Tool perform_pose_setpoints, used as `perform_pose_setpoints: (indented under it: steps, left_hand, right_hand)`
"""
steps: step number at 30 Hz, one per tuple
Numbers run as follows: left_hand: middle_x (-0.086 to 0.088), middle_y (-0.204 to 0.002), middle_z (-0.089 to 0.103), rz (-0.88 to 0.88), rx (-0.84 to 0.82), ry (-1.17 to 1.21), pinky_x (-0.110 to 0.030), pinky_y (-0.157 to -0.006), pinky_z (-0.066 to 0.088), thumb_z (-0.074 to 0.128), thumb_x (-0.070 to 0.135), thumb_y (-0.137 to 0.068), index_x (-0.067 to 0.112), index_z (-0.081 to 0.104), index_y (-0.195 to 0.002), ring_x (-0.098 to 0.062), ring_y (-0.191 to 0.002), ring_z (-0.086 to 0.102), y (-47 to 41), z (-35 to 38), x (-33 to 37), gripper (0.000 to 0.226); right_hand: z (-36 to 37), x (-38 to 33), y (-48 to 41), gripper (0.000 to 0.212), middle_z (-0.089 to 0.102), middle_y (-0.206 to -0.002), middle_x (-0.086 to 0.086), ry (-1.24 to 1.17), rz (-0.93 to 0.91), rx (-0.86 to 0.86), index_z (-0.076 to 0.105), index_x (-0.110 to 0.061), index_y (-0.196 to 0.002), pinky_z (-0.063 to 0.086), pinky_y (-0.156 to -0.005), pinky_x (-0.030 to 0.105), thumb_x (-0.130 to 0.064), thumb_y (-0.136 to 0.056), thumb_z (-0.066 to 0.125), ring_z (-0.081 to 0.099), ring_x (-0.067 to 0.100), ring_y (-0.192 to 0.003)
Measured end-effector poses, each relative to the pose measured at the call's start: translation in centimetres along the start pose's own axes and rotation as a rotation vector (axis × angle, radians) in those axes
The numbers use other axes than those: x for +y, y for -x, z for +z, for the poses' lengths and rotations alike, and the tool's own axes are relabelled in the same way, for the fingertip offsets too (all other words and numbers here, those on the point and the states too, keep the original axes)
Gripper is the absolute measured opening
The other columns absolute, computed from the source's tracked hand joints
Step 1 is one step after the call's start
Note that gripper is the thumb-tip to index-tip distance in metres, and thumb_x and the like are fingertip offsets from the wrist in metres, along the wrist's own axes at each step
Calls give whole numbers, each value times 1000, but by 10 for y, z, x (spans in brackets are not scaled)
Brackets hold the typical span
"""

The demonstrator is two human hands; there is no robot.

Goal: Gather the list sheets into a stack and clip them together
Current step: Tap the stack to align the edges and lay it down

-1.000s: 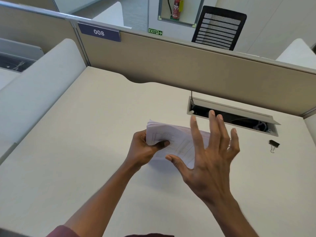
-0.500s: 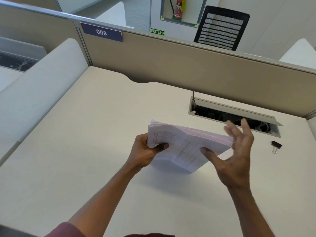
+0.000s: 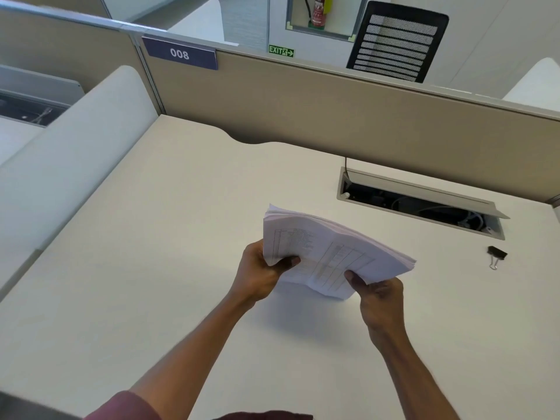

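A thick stack of white list sheets [image 3: 327, 250] with printed tables is held tilted above the desk, its lower edge close to or on the surface. My left hand [image 3: 260, 274] grips its left edge, thumb on top. The stack's lower right edge is pinched by my right hand [image 3: 378, 295], thumb on the top sheet. A black binder clip [image 3: 496, 255] with silver handles lies on the desk to the right, apart from both hands.
The beige desk [image 3: 151, 268] is bounded by a tan partition [image 3: 333, 116] at the back and a white divider [image 3: 69, 153] on the left. An open cable tray [image 3: 421, 204] sits in the desk behind the stack.
My right hand, spread open in front of the stack a second ago, swung to its right side and now grips the lower right edge. The stack has risen and tilted.
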State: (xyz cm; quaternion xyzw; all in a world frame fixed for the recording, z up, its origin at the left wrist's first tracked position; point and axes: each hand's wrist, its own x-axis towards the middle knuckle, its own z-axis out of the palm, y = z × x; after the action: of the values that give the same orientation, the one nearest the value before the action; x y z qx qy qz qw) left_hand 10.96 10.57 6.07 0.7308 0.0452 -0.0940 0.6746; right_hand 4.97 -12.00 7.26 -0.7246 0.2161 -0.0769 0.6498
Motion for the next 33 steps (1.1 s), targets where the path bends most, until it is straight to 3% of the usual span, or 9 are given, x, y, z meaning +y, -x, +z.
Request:
perform_pose_setpoints:
  steps: [4,10,16,18,20,22,24,27,33]
  left_hand:
    - [6,-98,84,-1,38,11,-31,-83,66,91,12,-84,32,81,-94,-13,-91,79,0,4,-4,24]
    - [1,-97,83,-64,66,-31,-35,-80,63,91,14,-84,15,81,-104,-21,-93,77,-2,9,-19,23]
    - [-1,-98,83,-106,95,-80,-43,-82,64,93,18,-83,12,79,-107,-27,-96,76,-1,12,-29,28]
    - [-1,-94,82,-97,114,-108,-39,-78,65,93,18,-83,11,79,-103,-27,-92,76,-2,12,-30,26]
    - [0,-87,80,-79,128,-154,-26,-66,61,93,18,-82,10,77,-96,-27,-83,74,-3,12,-30,23]
    - [5,-91,80,-60,131,-209,-19,-67,59,94,19,-80,15,78,-103,-19,-84,75,-3,10,-27,28]
    - [8,-102,82,-59,115,-255,-27,-77,64,94,21,-78,20,79,-116,-13,-93,78,-4,5,-27,41]
    - [6,-108,83,-173,83,-276,-35,-82,67,97,22,-74,20,80,-118,-15,-95,80,-2,-5,-30,47]
    - [-5,-105,83,-438,105,-276,-47,-88,67,100,15,-72,11,79,-113,-25,-93,80,-1,-26,-44,46]
  right_hand:
    - [0,5,-4,35,79,-86,-27,16,-9,-10,71,-32,-97,54,-81,30,2,-92,77,70,-6,-80]
    - [1,25,-7,27,81,-86,-20,65,54,-17,73,-29,-97,54,-82,33,-3,-93,78,71,-2,-81]
    - [3,39,-12,17,76,-88,2,98,118,-2,70,-22,-87,50,-77,37,-9,-93,79,64,28,-82]
    - [4,40,-14,12,75,-86,4,115,124,0,70,-17,-89,48,-72,36,-10,-94,78,62,29,-78]
    - [4,39,-16,13,72,-77,2,144,121,1,69,-13,-85,44,-65,32,-9,-94,78,58,26,-70]
    - [4,38,-18,15,74,-79,-6,191,98,-20,70,-16,-83,47,-67,31,-7,-94,77,65,21,-71]
    - [5,39,-18,15,77,-93,-15,239,77,-73,73,-20,-99,57,-74,28,-6,-94,76,76,9,-85]
    - [8,43,-13,30,76,-106,-21,256,103,-156,69,-28,-116,61,-79,21,-9,-95,76,75,-6,-91]
    - [33,54,-8,28,81,-108,-2,205,295,-176,71,-24,-112,65,-88,44,-9,-91,81,79,17,-94]
